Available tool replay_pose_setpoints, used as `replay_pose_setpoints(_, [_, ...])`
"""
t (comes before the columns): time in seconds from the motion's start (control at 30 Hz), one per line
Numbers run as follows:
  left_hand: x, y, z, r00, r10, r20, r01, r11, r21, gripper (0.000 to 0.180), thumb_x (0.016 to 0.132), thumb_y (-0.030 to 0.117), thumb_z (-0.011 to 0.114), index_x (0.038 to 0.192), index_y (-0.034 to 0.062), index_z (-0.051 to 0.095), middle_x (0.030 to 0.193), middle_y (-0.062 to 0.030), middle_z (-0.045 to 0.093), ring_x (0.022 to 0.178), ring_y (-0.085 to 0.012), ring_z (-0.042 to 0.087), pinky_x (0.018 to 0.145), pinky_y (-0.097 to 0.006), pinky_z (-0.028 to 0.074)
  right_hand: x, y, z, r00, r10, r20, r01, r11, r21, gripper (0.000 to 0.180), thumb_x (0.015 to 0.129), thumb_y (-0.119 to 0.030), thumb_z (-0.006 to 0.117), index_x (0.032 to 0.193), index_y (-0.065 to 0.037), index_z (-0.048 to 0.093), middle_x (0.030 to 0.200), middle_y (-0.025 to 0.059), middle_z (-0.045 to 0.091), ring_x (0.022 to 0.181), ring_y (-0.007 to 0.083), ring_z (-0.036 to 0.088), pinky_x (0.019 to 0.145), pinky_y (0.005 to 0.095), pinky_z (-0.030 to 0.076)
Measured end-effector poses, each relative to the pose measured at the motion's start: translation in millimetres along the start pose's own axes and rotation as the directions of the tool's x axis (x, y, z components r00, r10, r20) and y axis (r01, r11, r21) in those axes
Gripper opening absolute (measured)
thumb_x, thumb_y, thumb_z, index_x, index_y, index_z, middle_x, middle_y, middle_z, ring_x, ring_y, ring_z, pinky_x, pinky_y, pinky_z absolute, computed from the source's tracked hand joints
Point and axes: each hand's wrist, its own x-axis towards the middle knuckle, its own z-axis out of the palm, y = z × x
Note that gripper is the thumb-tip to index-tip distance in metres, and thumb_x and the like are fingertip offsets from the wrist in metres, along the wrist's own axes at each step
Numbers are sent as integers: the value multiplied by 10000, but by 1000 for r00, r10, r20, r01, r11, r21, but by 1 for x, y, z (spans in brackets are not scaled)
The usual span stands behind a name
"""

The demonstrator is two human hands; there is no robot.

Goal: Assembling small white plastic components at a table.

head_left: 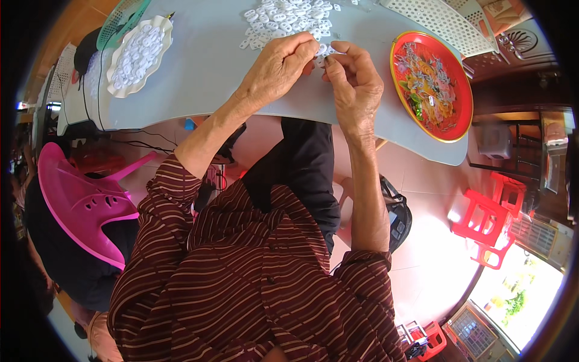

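1. As seen from the head view, shows left hand [277, 65] and right hand [360, 84] raised over the bench [199, 75], almost meeting, just on the near side of a pile [286, 21].
2. Left fingers: bent inward, thumb and forefinger pressed close in a pinch. Cannot tell whether gripping anything, with the tips partly hidden.
3. Right fingers: curled, thumb and forefinger parted by a slight gap. Cannot tell here either whether gripping anything.
4. Between the two sets of fingertips, shows a small white piece [324, 48], just beside both. Too small to tell whether held up or lying on the bench beneath.
5. Handling, judged by look: very light, probably stiff plastic, smooth enough to slip or flick away under uneven pressure. Unlikely to break in a gentle pinch.
6. Best taken by the outer edges, between thumb and forefinger pads, leaving the flat faces uncovered.
7. Relative to the fingers: more of the same kind heaped loosely in the pile straight beyond, near the left fingertips; others on a scalloped plate [120, 93], well apart to the left. To the right, near the right hand but not touching, a red tray [462, 93] with thin pale bits [431, 66] scattered inside.
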Motion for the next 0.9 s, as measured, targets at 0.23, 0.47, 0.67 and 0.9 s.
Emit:
replay_pose_setpoints(0.23, [0,-3,1,994,86,72,-91,993,69,308,961,282,419,826,27,527,581,-43,495,527,-127,441,516,-301,390,0,1,-1,1000,1,-26,-1,1000,-19,194,849,-1,569,1042,-3,583,799,25,621,673,67,564,622,209,476])
replay_pose_setpoints(0.47, [-4,-4,7,994,103,35,-103,995,11,329,969,308,414,843,31,537,602,-41,498,544,-121,441,527,-296,391,0,2,-1,1000,-16,-22,16,1000,2,181,859,-2,573,1039,-5,587,808,30,624,676,66,561,617,206,465])
replay_pose_setpoints(0.67, [-3,-10,6,998,63,-6,-63,997,-53,344,958,319,457,841,15,567,591,-22,492,550,-95,428,520,-274,376,0,1,-1,1000,2,1,-2,1000,-20,192,858,-7,581,1050,0,586,811,33,630,676,69,563,622,205,465])
replay_pose_setpoints(0.9, [0,-15,6,1000,-9,-18,6,986,-165,322,932,309,518,852,13,617,594,6,497,558,-76,429,520,-248,371,0,-3,3,997,15,81,-13,1000,-25,263,819,-5,641,1076,-6,586,812,51,638,708,86,592,636,217,482])
